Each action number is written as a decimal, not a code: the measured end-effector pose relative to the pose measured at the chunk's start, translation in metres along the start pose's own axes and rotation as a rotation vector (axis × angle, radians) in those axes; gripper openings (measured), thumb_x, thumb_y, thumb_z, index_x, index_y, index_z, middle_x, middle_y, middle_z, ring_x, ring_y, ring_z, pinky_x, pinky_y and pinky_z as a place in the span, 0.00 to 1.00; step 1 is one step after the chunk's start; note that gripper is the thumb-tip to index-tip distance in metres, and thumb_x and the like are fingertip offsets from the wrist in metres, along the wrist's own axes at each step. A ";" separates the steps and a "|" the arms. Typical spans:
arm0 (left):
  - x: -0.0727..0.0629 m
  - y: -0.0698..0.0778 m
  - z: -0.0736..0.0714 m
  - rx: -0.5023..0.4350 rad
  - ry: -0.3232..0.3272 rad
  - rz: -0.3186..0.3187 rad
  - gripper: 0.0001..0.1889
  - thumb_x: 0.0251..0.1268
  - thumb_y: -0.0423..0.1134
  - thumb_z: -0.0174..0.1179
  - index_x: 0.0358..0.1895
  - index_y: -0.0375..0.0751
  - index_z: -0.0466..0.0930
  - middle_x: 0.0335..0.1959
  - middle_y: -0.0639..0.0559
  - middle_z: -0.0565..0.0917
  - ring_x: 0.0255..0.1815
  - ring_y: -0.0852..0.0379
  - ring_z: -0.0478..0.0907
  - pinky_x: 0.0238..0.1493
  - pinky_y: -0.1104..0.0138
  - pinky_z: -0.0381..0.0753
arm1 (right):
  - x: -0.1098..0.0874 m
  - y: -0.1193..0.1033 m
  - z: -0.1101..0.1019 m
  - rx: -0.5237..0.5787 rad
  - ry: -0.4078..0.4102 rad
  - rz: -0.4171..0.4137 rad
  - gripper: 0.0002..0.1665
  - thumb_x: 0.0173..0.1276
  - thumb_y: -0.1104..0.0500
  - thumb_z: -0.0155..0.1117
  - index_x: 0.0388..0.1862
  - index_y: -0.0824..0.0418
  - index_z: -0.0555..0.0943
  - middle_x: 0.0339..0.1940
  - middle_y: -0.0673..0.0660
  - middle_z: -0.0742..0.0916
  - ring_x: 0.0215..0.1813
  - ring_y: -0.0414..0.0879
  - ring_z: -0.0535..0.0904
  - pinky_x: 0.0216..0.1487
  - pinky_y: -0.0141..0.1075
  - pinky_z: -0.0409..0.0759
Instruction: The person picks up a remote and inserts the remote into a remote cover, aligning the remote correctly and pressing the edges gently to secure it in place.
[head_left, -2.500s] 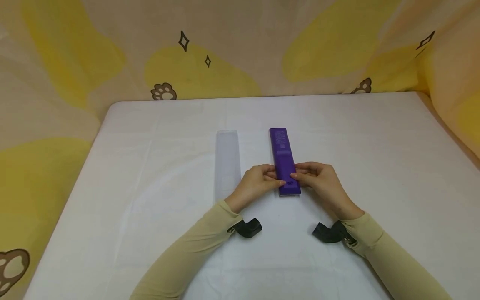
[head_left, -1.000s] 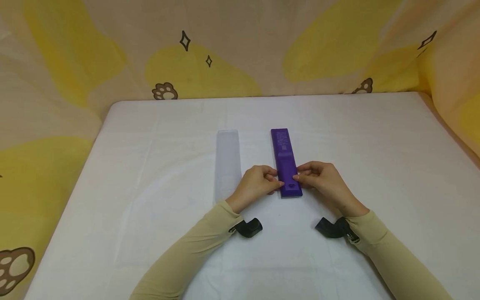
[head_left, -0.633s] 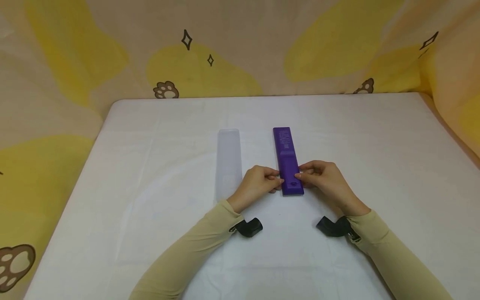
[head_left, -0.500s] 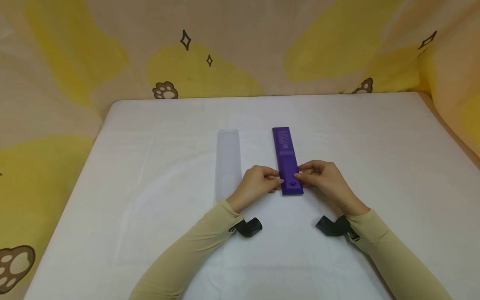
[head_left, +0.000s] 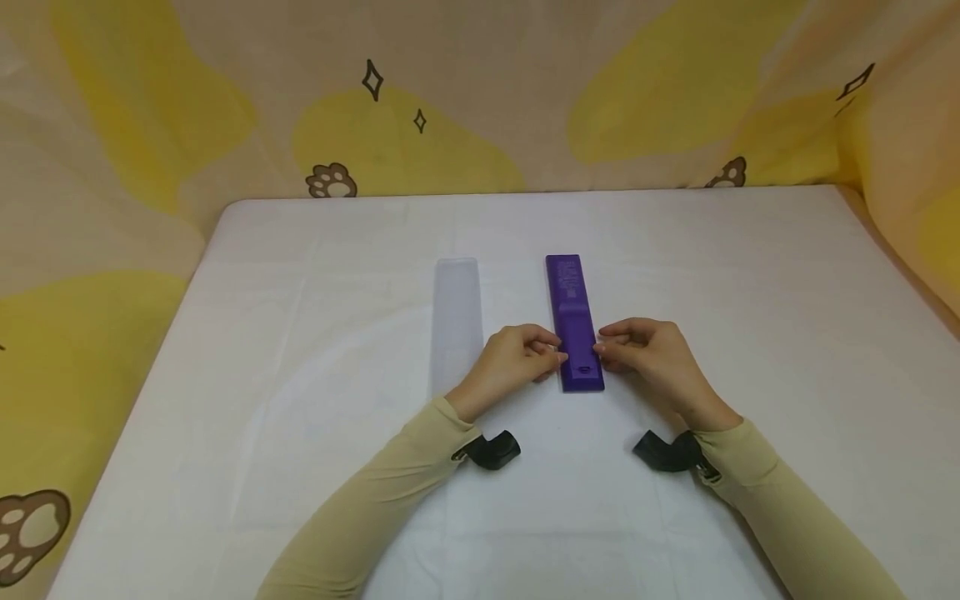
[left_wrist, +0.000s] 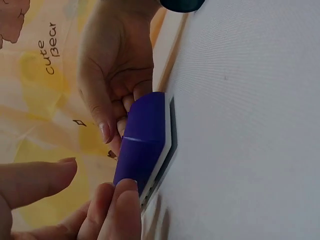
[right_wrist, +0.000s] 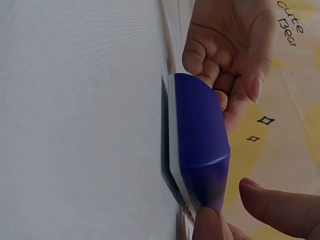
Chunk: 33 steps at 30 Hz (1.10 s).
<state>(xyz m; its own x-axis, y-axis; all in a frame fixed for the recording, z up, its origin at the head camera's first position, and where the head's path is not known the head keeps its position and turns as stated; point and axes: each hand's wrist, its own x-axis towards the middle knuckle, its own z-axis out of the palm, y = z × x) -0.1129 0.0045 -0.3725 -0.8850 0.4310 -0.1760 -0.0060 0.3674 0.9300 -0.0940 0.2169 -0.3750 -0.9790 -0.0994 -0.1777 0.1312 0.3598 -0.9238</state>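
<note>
Purple, with hidden underside: one remote (head_left: 574, 321) between left hand (head_left: 513, 362) and right hand (head_left: 652, 365), both with released fingers (left_wrist: 126, 207), lifted thumbs (left_wrist: 42, 181); one translucent case (head_left: 456, 321), partly hidden behind left hand.

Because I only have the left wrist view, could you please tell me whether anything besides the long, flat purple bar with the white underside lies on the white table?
Observer: Yes; in the head view, a long, translucent, rectangular plastic piece lies to the left of the purple bar, apart from it.
Operator: Thank you; is that piece fully visible to you?
Observer: No, the person's left hand and khaki fabric sleeve hide part of its near end.
Operator: Could you also tell me whether the bar's upper face carries any marking?
Observer: Yes, pale printed lines sit towards its far end, too small to read here.
</note>
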 end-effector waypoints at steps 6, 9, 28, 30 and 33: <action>-0.006 0.001 -0.012 -0.039 -0.007 -0.005 0.14 0.60 0.35 0.63 0.48 0.32 0.79 0.30 0.48 0.84 0.26 0.58 0.80 0.29 0.70 0.80 | -0.002 -0.007 0.004 0.085 -0.005 -0.025 0.20 0.64 0.66 0.63 0.50 0.78 0.75 0.36 0.62 0.85 0.35 0.42 0.84 0.41 0.35 0.83; -0.011 -0.001 -0.022 -0.045 0.016 0.006 0.15 0.61 0.36 0.63 0.49 0.31 0.78 0.32 0.45 0.85 0.29 0.53 0.83 0.31 0.66 0.82 | -0.004 -0.011 0.007 0.106 -0.015 -0.045 0.20 0.63 0.66 0.63 0.50 0.79 0.75 0.35 0.60 0.85 0.36 0.41 0.84 0.42 0.35 0.82; -0.040 -0.021 -0.085 -0.174 0.188 -0.055 0.15 0.65 0.29 0.54 0.53 0.26 0.74 0.39 0.39 0.81 0.43 0.47 0.82 0.44 0.63 0.82 | 0.009 -0.034 0.051 0.062 -0.129 -0.067 0.16 0.63 0.68 0.63 0.48 0.76 0.77 0.36 0.64 0.86 0.39 0.52 0.84 0.43 0.36 0.82; -0.041 -0.024 -0.091 -0.167 0.206 -0.064 0.16 0.66 0.30 0.54 0.54 0.26 0.74 0.40 0.38 0.81 0.43 0.47 0.82 0.44 0.63 0.82 | 0.011 -0.037 0.058 0.062 -0.141 -0.071 0.16 0.62 0.68 0.63 0.47 0.76 0.78 0.35 0.62 0.87 0.39 0.50 0.85 0.42 0.35 0.82; -0.042 -0.029 -0.100 -0.147 0.243 -0.102 0.16 0.65 0.32 0.56 0.54 0.27 0.74 0.39 0.40 0.81 0.42 0.49 0.82 0.43 0.64 0.82 | 0.014 -0.041 0.069 0.076 -0.163 -0.064 0.15 0.61 0.69 0.64 0.47 0.75 0.78 0.34 0.61 0.87 0.37 0.48 0.85 0.42 0.36 0.82</action>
<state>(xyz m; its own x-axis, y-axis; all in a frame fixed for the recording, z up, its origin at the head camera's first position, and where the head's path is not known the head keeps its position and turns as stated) -0.1221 -0.1072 -0.3602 -0.9617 0.1816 -0.2055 -0.1526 0.2683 0.9512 -0.1024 0.1369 -0.3631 -0.9483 -0.2715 -0.1644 0.0865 0.2773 -0.9569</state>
